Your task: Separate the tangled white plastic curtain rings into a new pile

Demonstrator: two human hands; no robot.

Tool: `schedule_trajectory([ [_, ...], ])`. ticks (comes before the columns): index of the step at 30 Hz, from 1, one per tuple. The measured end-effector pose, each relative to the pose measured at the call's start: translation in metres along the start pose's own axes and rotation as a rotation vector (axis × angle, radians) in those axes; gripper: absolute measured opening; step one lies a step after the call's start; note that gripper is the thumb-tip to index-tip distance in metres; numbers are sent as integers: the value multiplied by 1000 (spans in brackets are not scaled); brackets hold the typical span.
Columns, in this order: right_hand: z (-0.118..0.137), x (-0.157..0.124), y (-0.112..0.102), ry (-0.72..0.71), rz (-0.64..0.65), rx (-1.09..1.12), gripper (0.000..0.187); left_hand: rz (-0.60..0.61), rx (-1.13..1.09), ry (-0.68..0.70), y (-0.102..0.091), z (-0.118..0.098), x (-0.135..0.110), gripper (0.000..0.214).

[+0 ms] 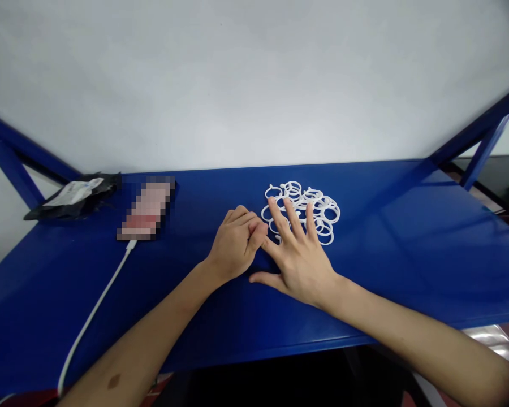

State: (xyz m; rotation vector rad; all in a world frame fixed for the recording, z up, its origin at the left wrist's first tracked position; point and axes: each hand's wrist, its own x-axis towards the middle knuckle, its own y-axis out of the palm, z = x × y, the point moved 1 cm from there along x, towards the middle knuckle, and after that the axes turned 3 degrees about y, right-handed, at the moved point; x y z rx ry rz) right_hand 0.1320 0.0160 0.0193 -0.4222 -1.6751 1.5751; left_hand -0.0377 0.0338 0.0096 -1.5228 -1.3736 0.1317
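White plastic rings (331, 212), each with a small knob, lie in a loose, overlapping pile on the blue table. My right hand (299, 254) is spread, palm down, with its longer fingers over the near left part of the pile. Whether those fingertips press on the rings I cannot tell. Just left of the pile, my left hand (235, 243) is closed, with its thumb against the curled fingers. It meets the tip of my right index finger. Anything inside the left hand is hidden.
A pixelated phone-like object (146, 209) lies at the left, with a white cable (95, 311) running to the near edge. Behind it sits a black plastic package (74, 195) with a white label. The blue tabletop (390, 243) ends at a pale wall; blue struts stand at both sides.
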Motion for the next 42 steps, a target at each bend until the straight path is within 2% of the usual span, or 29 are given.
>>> schedule_trajectory([
  [8,-2,1,-4,-21,11,36,77,7,-165,1,-1,1,-1,64],
  [16,-4,1,-6,-20,17,37,74,29,-265,15,-3,3,-1,65],
  [20,-10,0,-8,18,-23,9,68,69,-136,2,-4,11,1,59],
  [25,-27,1,-8,173,-142,-68,55,165,206,-143,0,27,0,40],
  [28,-34,2,-6,206,-167,-104,50,210,359,-183,4,32,-3,46],
  [30,-36,3,-5,201,-163,-106,48,195,405,-180,4,32,-2,44],
  [33,-36,5,-2,174,-162,-84,46,78,423,-165,-2,28,1,21],
  [37,-37,11,1,119,-183,-55,38,-36,417,-118,-9,24,5,36],
  [42,-41,19,7,99,-208,-58,29,-31,315,-99,-6,24,4,33],
])
